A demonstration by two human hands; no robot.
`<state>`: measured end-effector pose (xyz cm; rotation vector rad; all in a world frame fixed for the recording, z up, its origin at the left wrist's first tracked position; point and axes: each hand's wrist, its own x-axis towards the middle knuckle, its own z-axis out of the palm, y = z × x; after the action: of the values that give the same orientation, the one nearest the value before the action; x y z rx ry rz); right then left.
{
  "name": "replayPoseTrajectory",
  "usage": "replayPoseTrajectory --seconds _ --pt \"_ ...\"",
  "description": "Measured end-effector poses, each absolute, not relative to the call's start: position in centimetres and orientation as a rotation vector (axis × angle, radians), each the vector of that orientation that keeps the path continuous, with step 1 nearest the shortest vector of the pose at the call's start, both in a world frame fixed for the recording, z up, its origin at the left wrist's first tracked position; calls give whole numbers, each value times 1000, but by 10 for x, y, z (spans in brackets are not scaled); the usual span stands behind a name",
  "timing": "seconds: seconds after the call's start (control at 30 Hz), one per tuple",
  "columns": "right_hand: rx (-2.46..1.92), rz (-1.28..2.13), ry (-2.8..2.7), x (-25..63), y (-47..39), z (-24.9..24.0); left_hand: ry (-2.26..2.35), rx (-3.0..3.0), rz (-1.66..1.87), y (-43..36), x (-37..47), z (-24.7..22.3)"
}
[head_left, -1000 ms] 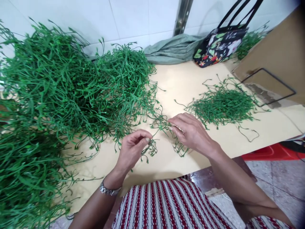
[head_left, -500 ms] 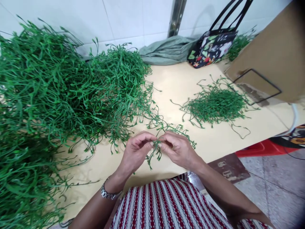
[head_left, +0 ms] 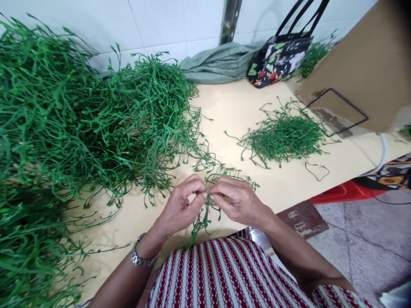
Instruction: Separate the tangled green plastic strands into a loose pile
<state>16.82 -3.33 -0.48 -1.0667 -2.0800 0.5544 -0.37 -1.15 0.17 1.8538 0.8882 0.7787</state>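
My left hand (head_left: 187,203) and my right hand (head_left: 237,199) meet fingertip to fingertip near the table's front edge. Each pinches the same thin green plastic stems (head_left: 202,222), whose ends hang down toward the striped shirt. Other stems stick out behind the fingers. A large tangled heap of green stems (head_left: 96,124) fills the left side. A smaller, flatter pile (head_left: 285,137) lies to the right, beyond my right hand. The exact point of contact is partly hidden by the fingertips.
The cream table (head_left: 224,98) runs along a white tiled wall. At the back lie a grey-green cloth (head_left: 221,64) and a floral handbag (head_left: 279,60). A cardboard box (head_left: 356,72) stands at the right, with a thin black frame (head_left: 367,118) against it. Something red (head_left: 337,192) is below the table edge.
The view has shifted slightly. The stems between my hands now hang lower and farther toward the shirt; both hands stay pinched together.
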Motion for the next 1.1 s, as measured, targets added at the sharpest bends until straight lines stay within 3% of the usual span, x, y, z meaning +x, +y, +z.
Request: replayPoseTrajectory --seconds 0.2,0.4,0.63,1.1 --pt "-1075 452 -1963 165 -34 -12 954 1781 979 -13 2 -5" --pt "-1091 766 -1935 168 -33 -10 1012 2131 964 -16 4 -3" --pt "-1107 848 -1923 170 -34 -9 873 2166 955 -14 4 -7" --pt "-1105 557 -2132 171 -32 -11 923 2355 774 -14 3 -10"
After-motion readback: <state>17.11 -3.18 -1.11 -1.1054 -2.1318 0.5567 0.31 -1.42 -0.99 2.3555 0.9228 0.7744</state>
